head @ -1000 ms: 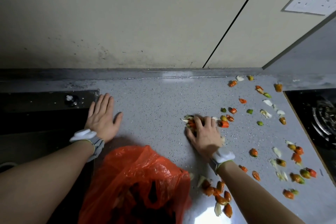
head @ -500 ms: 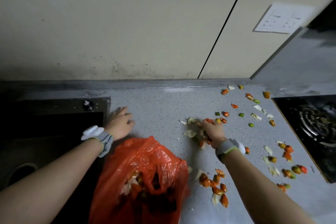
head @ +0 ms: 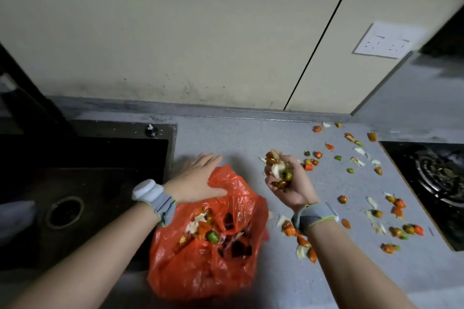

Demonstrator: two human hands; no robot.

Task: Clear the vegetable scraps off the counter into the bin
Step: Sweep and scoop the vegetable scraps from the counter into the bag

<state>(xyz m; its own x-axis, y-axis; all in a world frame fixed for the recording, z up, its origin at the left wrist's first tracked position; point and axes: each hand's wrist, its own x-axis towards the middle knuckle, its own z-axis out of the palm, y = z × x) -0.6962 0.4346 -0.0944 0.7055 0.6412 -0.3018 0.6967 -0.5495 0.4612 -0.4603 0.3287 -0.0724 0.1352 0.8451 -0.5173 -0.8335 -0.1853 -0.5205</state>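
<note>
Head view: R hand (head: 291, 185) palm-up above the surface (head: 238, 138), fingers curled round a handful of veg scraps (head: 278, 170). L hand (head: 195, 180), fingers straight, touches far rim of red bag (head: 200, 276), just left. More scraps lie scattered right, twd hob (head: 431, 183); sink (head: 88, 183) far left.

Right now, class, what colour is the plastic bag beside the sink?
Orange-red: the plastic bag shows best in the head view.
</note>
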